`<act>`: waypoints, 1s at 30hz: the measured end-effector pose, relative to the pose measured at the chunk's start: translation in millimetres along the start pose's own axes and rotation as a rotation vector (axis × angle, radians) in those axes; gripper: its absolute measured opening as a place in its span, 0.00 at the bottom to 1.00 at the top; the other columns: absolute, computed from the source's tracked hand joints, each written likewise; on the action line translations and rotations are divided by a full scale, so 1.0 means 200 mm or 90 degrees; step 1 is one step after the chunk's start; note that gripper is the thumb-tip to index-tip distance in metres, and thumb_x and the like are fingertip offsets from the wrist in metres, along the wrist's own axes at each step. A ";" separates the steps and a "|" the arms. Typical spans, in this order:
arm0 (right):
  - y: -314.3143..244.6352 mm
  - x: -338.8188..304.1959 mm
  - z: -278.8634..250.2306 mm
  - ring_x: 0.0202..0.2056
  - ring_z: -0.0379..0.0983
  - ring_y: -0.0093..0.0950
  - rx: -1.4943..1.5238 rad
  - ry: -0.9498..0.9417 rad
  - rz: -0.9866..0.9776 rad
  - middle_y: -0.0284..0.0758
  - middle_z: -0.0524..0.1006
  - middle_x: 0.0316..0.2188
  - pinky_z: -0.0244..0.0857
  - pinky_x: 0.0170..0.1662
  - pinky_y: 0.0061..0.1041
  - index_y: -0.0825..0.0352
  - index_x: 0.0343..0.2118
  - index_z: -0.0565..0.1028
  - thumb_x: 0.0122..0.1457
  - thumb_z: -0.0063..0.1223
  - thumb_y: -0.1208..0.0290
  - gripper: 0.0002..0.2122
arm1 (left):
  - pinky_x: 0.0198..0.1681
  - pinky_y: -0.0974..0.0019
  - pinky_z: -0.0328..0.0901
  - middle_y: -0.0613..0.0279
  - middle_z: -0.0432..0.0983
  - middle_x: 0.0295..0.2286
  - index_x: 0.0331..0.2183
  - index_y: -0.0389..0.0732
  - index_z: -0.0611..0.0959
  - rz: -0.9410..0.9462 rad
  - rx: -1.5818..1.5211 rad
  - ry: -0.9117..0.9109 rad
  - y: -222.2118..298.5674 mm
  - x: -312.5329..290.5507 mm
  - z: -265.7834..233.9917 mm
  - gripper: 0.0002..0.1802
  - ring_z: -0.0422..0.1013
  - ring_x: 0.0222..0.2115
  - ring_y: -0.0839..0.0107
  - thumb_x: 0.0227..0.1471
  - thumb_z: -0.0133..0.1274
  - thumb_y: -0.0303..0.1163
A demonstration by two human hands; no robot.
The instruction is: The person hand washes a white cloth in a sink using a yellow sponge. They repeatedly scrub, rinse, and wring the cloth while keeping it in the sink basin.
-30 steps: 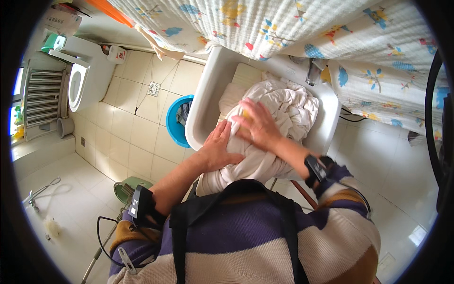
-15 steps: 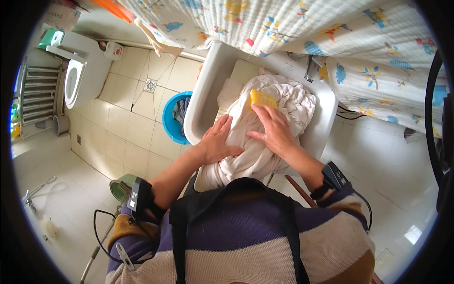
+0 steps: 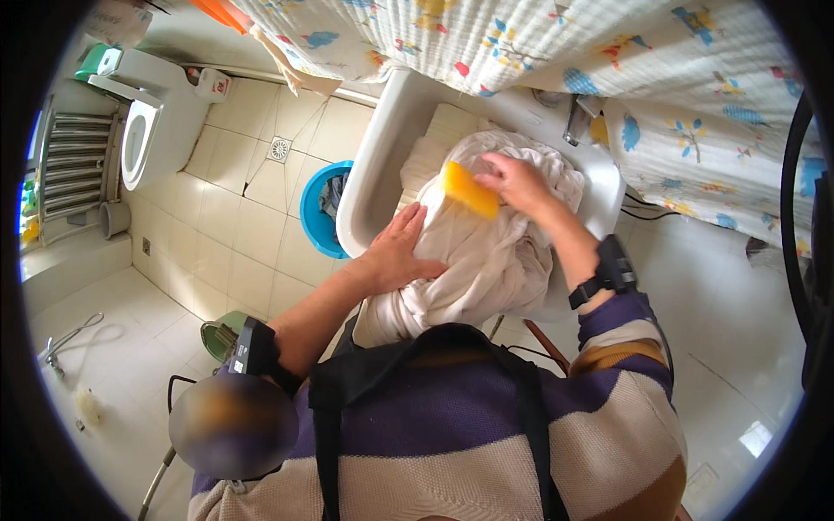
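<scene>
A heap of wet-looking white cloth (image 3: pixel 469 252) fills much of the white sink (image 3: pixel 356 200) in front of me. My left hand (image 3: pixel 400 253) lies flat on the cloth's left side, fingers stretched and thumb apart. Above the cloth's upper middle, my right hand (image 3: pixel 517 184) grips the right side of a yellow soap-like bar (image 3: pixel 469 190). The bar is tilted and slightly blurred, so its exact kind is unclear. Some of my right fingers are hidden behind the hand.
A ribbed washboard surface (image 3: pixel 447 130) shows at the sink's far left, and a tap (image 3: pixel 572 122) at its far right. A blue basin (image 3: pixel 311 213) with dark cloth stands left on the tiles. A patterned curtain (image 3: pixel 521 43) hangs beyond; a toilet (image 3: pixel 148 130) stands far left.
My right hand has gone from lying spread on the cloth to gripping the yellow soap-like bar, which is now tilted and shifted slightly nearer. My left hand has stayed in place.
</scene>
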State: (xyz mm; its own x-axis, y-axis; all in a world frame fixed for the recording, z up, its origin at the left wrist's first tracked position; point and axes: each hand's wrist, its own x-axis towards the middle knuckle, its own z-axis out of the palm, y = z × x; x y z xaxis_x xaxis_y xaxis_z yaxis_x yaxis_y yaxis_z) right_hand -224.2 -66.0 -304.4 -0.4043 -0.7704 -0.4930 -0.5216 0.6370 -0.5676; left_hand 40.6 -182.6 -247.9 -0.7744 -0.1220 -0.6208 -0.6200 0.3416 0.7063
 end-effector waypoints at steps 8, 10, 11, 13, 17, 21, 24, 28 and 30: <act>-0.02 -0.18 0.51 0.61 0.63 0.44 -0.191 0.277 -0.374 0.42 0.68 0.58 0.54 0.65 0.51 0.51 0.62 0.70 0.60 0.57 0.46 0.28 | 0.73 0.57 0.40 0.37 0.39 0.69 0.68 0.27 0.46 0.004 0.035 0.001 0.00 0.01 0.00 0.65 0.36 0.72 0.48 0.47 0.62 0.57; 0.04 -0.01 0.47 0.63 0.62 0.42 -0.270 0.294 -0.393 0.41 0.69 0.56 0.48 0.67 0.56 0.49 0.59 0.72 0.60 0.58 0.49 0.25 | 0.73 0.56 0.40 0.37 0.38 0.70 0.69 0.27 0.45 -0.020 0.036 0.003 -0.01 0.02 0.01 0.66 0.36 0.72 0.48 0.47 0.61 0.57; 0.06 0.10 0.42 0.64 0.61 0.41 -0.261 0.350 -0.371 0.40 0.69 0.56 0.46 0.68 0.58 0.52 0.57 0.72 0.60 0.58 0.49 0.24 | 0.72 0.57 0.41 0.39 0.37 0.70 0.69 0.28 0.44 -0.024 0.041 -0.003 -0.02 0.02 0.01 0.66 0.36 0.72 0.49 0.48 0.61 0.56; 0.06 0.30 0.28 0.56 0.69 0.44 -0.235 0.449 -0.231 0.42 0.73 0.52 0.61 0.60 0.51 0.55 0.53 0.74 0.60 0.59 0.52 0.21 | 0.72 0.57 0.41 0.40 0.37 0.70 0.69 0.29 0.44 -0.010 0.035 -0.016 -0.02 0.03 0.01 0.65 0.36 0.72 0.49 0.48 0.61 0.56; -0.13 0.25 0.14 0.44 0.77 0.47 -0.103 0.328 -0.015 0.44 0.78 0.44 0.71 0.47 0.45 0.60 0.47 0.74 0.61 0.58 0.50 0.20 | 0.72 0.57 0.40 0.42 0.36 0.71 0.70 0.31 0.44 -0.003 0.034 -0.019 -0.02 0.03 0.00 0.65 0.36 0.72 0.50 0.48 0.60 0.58; -0.24 -0.21 0.20 0.54 0.74 0.46 -0.097 0.181 -0.255 0.45 0.76 0.54 0.67 0.58 0.41 0.59 0.58 0.74 0.59 0.60 0.49 0.27 | 0.72 0.57 0.39 0.43 0.35 0.71 0.70 0.32 0.45 -0.011 0.044 -0.031 -0.03 0.04 0.00 0.65 0.35 0.72 0.50 0.48 0.60 0.58; -0.10 -0.27 0.27 0.52 0.74 0.43 -0.173 0.271 -0.383 0.42 0.76 0.51 0.68 0.57 0.42 0.56 0.58 0.74 0.58 0.63 0.53 0.26 | 0.73 0.57 0.39 0.42 0.35 0.71 0.70 0.30 0.45 -0.004 0.064 -0.020 -0.05 0.05 0.02 0.64 0.34 0.72 0.50 0.48 0.59 0.58; 0.20 0.15 0.30 0.49 0.71 0.43 -0.188 0.521 -0.221 0.40 0.75 0.49 0.66 0.53 0.44 0.58 0.50 0.76 0.60 0.59 0.50 0.21 | 0.72 0.56 0.40 0.41 0.37 0.70 0.69 0.30 0.45 -0.005 0.061 -0.013 -0.06 0.06 0.02 0.63 0.36 0.72 0.49 0.49 0.59 0.57; 0.29 0.29 0.30 0.47 0.71 0.44 -0.160 0.503 -0.159 0.42 0.75 0.47 0.66 0.50 0.45 0.59 0.50 0.74 0.58 0.63 0.56 0.20 | 0.72 0.54 0.41 0.41 0.38 0.70 0.69 0.30 0.45 -0.009 0.071 -0.025 -0.03 0.05 0.00 0.63 0.38 0.71 0.49 0.49 0.59 0.56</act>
State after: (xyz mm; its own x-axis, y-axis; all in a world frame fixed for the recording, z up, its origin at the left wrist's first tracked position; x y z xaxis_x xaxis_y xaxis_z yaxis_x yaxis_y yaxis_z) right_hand -233.9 -72.2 -406.3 -0.6106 -0.7398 0.2826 -0.7779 0.4933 -0.3893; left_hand 35.8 -186.7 -258.1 -0.7588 -0.0910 -0.6449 -0.6111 0.4417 0.6568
